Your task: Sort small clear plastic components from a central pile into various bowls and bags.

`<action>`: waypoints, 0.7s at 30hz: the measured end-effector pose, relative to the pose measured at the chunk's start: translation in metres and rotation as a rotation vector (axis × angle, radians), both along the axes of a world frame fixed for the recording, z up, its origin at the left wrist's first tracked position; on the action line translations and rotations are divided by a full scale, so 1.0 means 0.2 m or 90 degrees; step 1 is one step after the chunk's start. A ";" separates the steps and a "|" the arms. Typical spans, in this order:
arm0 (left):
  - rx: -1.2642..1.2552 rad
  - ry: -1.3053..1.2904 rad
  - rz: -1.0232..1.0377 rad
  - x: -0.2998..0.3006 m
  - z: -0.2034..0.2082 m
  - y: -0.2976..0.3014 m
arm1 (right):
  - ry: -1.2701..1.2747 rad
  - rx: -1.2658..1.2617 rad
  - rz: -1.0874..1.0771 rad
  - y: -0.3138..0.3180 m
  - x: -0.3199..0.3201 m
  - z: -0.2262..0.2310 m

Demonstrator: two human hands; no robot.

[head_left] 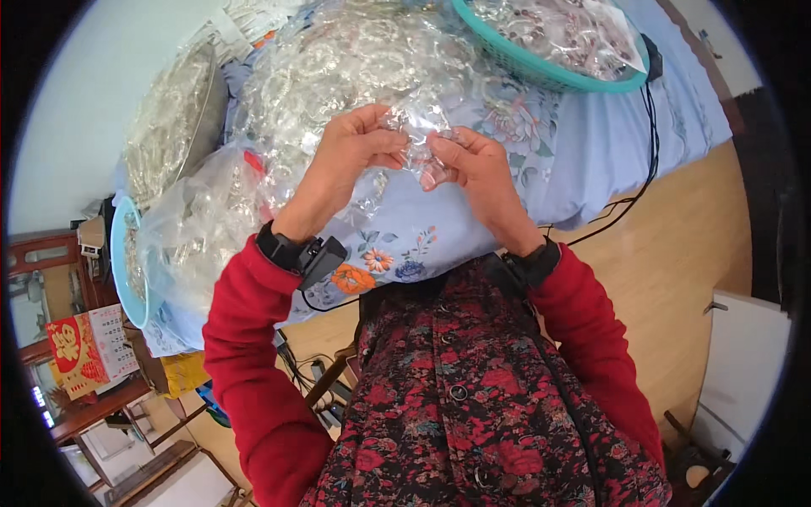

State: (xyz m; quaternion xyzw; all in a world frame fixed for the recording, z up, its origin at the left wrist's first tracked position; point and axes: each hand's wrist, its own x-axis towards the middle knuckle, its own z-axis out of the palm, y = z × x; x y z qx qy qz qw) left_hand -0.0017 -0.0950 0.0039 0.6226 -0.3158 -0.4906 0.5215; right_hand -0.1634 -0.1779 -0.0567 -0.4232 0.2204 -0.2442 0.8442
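Observation:
Between my two hands, above the near edge of a flower-patterned blue cloth [473, 224], is a small clear plastic bag [416, 118]. My left hand [363, 144] pinches its left side with thumb and fingers. On the other side, my right hand [473, 160] grips the bag's right edge, fingers curled. What the bag contains, if anything, is too shiny to make out. Just beyond my hands lies a wide heap of clear plastic bags [329, 68] with small glinting items inside.
At the far right stands a teal basket [583, 83] of bagged dark beads. On the left are a filled round tray [211, 93], a large clear bag [198, 228] and a light-blue basket [120, 253]. Black cables [650, 144] hang over the cloth's right side.

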 end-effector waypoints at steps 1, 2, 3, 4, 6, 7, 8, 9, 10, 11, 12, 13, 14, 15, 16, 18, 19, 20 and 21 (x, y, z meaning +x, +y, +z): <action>-0.003 0.029 0.005 -0.01 -0.02 0.01 | -0.008 0.002 0.008 0.00 -0.01 -0.02; -0.008 0.055 0.012 -0.01 -0.03 0.03 | -0.019 0.002 0.019 0.00 -0.02 -0.02; -0.013 0.080 0.020 -0.01 -0.03 0.04 | -0.023 0.001 0.018 0.00 -0.02 -0.02; -0.014 0.077 0.019 -0.01 -0.03 0.05 | -0.022 0.001 0.026 0.00 -0.03 -0.01; -0.019 0.094 0.019 -0.01 -0.02 0.06 | -0.021 0.001 0.043 -0.01 -0.02 -0.01; -0.020 0.105 0.020 -0.02 -0.02 0.07 | -0.022 0.002 0.043 -0.01 -0.03 -0.01; -0.019 0.103 0.020 -0.02 -0.03 0.08 | -0.034 0.021 0.031 -0.01 -0.02 -0.01; -0.029 0.112 0.029 -0.02 -0.03 0.08 | -0.046 0.039 0.019 -0.01 -0.02 -0.01; -0.039 0.120 0.038 -0.01 -0.02 0.08 | -0.058 0.056 0.007 -0.02 -0.01 0.00; -0.051 0.128 0.046 -0.01 -0.02 0.07 | -0.060 0.054 0.006 -0.04 0.00 0.00; -0.052 0.127 0.047 -0.01 -0.02 0.08 | -0.059 0.047 -0.003 -0.05 0.00 -0.01; -0.057 0.134 0.057 0.00 -0.02 0.07 | -0.060 0.037 -0.013 -0.07 0.01 -0.01; -0.065 0.139 0.066 0.00 -0.02 0.06 | -0.063 0.025 -0.023 -0.08 0.02 0.00; -0.076 0.143 0.073 0.01 -0.01 0.05 | -0.069 0.016 -0.024 -0.08 0.01 0.00; -0.088 0.137 0.068 -0.01 0.00 0.06 | -0.047 0.017 -0.011 -0.04 -0.01 -0.01; -0.056 0.137 0.145 -0.03 0.01 0.05 | -0.020 -0.005 0.009 -0.05 -0.01 -0.01; -0.076 0.128 0.133 -0.03 0.02 0.05 | -0.011 -0.004 0.013 -0.05 -0.01 -0.02; -0.061 0.117 0.128 -0.01 0.04 0.05 | -0.003 -0.004 0.016 -0.05 -0.01 -0.03; -0.043 0.108 0.127 0.01 0.06 0.04 | -0.012 -0.021 0.009 -0.04 -0.02 -0.03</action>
